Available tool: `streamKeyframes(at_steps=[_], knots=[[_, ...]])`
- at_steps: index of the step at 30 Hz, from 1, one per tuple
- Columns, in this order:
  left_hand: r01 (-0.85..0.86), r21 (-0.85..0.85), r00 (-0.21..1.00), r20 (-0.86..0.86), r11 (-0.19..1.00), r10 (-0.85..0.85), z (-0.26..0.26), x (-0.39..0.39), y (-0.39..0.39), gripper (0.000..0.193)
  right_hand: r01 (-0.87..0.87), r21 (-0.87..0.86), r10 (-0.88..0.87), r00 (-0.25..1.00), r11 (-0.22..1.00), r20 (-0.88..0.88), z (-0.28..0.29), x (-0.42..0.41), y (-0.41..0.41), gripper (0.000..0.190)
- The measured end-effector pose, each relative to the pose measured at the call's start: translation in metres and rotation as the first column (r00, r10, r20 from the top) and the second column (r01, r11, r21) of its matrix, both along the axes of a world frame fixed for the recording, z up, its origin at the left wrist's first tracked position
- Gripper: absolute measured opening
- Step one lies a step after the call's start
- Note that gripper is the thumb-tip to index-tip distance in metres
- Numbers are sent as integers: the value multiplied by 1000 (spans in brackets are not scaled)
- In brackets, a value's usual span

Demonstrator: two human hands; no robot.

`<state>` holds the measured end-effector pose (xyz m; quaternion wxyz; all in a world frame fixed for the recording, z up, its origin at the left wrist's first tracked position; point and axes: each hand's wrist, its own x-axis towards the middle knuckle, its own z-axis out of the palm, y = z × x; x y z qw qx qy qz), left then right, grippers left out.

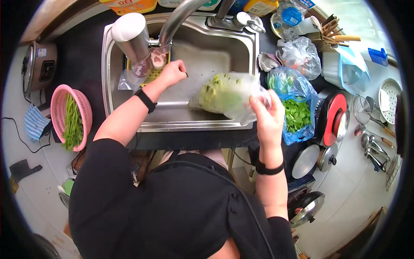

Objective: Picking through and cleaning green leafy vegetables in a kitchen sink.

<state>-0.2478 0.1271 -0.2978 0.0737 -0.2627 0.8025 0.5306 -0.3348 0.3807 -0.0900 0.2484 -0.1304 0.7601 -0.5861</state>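
Observation:
My right hand [266, 108] grips the gathered mouth of a clear plastic bag [226, 94] over the right side of the stainless steel sink [194, 127]. Yellow-green leafy scraps fill the bag, which hangs tilted to the left. My left hand [174, 73] is curled above the sink's middle, with a tiny dark bit at its fingertips. Beside it, left of the faucet spout, a yellow basket [152, 77] holds raw meat [158, 59] and a bag of meat [141, 68]. The faucet's filter housing [131, 37] partly hides them.
A pink colander [88, 108] of green stalks [72, 123] stands left of the sink. To the right lie a blue bag [284, 97] of leafy greens [296, 115], crumpled plastic [302, 55] and a red lid or board [330, 119]. The faucet [181, 19] arches over the sink. Bottles line the back.

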Motion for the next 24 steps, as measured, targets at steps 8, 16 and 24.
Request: streamKeyframes(at_steps=[8, 16, 24], knots=[[-251, 424, 939, -112, 870, 325, 89, 29, 15, 10, -87, -50, 84, 995, 995, -56, -42, -15, -17, 9], [-180, 567, 829, -352, 804, 434, 180, 29, 73, 11, -178, -157, 197, 974, 971, 112, -33, -28, -13, 27], [-20, -502, 925, -337, 865, -174, 147, -13, 131, 13, -165, -205, 199, 968, 965, 153, -39, -20, 8, 31]])
